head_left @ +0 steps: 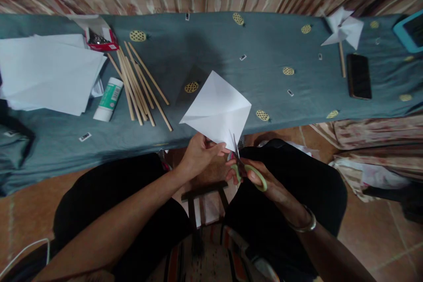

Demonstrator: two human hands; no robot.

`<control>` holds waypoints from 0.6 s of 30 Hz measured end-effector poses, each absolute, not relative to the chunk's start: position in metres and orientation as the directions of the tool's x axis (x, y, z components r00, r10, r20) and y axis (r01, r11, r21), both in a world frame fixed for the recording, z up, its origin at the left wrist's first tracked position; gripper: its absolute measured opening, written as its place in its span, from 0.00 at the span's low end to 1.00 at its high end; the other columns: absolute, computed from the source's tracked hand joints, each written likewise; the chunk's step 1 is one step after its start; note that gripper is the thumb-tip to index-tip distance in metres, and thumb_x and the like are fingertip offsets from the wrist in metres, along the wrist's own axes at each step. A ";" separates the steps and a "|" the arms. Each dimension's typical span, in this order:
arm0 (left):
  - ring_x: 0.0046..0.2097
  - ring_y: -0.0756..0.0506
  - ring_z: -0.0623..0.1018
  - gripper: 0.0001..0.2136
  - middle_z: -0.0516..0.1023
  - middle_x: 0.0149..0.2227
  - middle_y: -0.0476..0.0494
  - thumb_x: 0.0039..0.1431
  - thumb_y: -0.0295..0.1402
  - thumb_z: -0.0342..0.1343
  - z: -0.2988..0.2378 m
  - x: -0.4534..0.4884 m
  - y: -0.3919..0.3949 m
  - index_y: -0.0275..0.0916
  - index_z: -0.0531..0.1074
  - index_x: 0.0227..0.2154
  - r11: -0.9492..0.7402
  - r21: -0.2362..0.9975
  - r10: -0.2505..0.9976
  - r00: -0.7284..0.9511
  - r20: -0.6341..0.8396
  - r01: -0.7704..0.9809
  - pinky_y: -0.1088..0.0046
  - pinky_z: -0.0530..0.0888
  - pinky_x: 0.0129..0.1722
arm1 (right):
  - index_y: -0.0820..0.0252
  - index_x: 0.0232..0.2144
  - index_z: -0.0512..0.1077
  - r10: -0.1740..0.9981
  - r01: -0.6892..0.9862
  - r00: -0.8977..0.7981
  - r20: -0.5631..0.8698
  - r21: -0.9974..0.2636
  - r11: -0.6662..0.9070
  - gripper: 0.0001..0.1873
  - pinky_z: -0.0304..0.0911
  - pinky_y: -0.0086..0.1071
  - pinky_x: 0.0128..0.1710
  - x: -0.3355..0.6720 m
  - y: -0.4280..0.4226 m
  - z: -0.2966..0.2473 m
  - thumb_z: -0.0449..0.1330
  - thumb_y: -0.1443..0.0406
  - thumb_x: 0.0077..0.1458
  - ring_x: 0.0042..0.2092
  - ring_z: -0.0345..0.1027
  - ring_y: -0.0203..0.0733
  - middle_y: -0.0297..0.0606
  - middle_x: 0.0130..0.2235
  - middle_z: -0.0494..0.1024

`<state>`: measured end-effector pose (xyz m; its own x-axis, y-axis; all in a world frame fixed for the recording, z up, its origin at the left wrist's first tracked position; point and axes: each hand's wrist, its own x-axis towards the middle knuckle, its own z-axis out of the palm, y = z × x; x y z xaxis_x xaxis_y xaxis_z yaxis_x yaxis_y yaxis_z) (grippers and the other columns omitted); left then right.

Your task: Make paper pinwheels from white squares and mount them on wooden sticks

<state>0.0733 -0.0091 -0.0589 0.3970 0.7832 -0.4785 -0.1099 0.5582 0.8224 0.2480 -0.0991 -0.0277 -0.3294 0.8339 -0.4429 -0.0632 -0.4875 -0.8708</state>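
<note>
A white square of folded paper (218,108) is held up over the near edge of the table. My left hand (198,154) pinches its lower corner from the left. My right hand (256,176) grips green-handled scissors (244,167), whose blades point up into the paper's bottom corner. Both hands hover above my lap, just in front of the grey-blue tablecloth (211,48).
On the cloth lie a stack of white sheets (49,72), a glue stick (108,99), several wooden sticks (140,83), a red box (99,37), a finished paper pinwheel (343,31), a dark phone (358,76) and a blue-edged tablet (410,31). A small stool (205,200) stands between my knees.
</note>
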 end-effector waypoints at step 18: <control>0.28 0.47 0.82 0.07 0.81 0.25 0.47 0.46 0.28 0.63 -0.055 0.073 -0.007 0.34 0.72 0.29 0.566 0.819 0.779 0.388 -0.493 -0.096 0.74 0.78 0.31 | 0.60 0.47 0.74 0.838 -0.028 -0.301 -0.455 -0.875 -0.484 0.29 0.64 0.32 0.32 0.250 -0.101 -0.036 0.60 0.45 0.54 0.30 0.66 0.37 0.38 0.30 0.77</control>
